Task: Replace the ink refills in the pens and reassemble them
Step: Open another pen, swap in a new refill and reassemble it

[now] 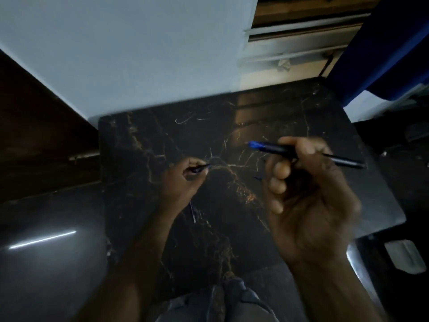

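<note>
My right hand (308, 194) is raised above the dark marble table (301, 117) and grips a dark pen (274, 148) with a blue end that points left; its thin dark rear sticks out to the right of my fist. Lower and to the left, my left hand (183, 180) pinches a small dark pen piece (199, 168) close to the tabletop. A thin refill (192, 212) lies on the table just beside my left wrist. A tiny blue bit (257, 178) shows on the table between the hands. The scene is dim and blurred.
A pale wall (139, 54) rises behind the table. A window with rails (301, 40) is at the upper right, beside a blue curtain (383, 47). A white object (405, 256) lies on the dark floor at the right. My knees (222, 303) show below.
</note>
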`<state>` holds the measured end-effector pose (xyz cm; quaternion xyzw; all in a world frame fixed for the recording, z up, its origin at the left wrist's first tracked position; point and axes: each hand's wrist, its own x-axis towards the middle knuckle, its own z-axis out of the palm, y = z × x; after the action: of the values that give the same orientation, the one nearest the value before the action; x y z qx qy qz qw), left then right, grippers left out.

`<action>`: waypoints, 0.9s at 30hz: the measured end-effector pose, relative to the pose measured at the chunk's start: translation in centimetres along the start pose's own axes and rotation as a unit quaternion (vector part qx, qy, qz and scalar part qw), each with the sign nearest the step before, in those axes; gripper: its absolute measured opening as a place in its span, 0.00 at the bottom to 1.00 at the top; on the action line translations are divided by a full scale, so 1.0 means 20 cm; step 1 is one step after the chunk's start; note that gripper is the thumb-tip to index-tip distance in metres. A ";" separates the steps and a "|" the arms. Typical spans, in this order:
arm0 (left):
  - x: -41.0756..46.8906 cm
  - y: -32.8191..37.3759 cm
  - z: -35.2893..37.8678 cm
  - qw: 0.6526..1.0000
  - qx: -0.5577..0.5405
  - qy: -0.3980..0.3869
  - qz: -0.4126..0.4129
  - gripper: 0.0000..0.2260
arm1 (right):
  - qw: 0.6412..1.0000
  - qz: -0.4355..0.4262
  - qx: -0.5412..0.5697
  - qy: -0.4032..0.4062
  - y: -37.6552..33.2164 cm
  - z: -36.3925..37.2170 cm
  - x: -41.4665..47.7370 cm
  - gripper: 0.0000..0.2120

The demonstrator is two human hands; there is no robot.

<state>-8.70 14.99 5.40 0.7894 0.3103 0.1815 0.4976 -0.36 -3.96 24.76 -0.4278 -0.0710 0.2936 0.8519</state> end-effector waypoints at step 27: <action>-0.04 -0.08 0.06 1.000 -0.013 0.003 0.004 0.12 | 0.992 0.097 -0.036 0.071 0.16 -0.16 -0.03 0.05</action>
<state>-9.05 14.13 3.51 0.7839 0.3060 0.1896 0.5059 -1.11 -5.13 20.32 -0.4828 0.0207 0.3412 0.8062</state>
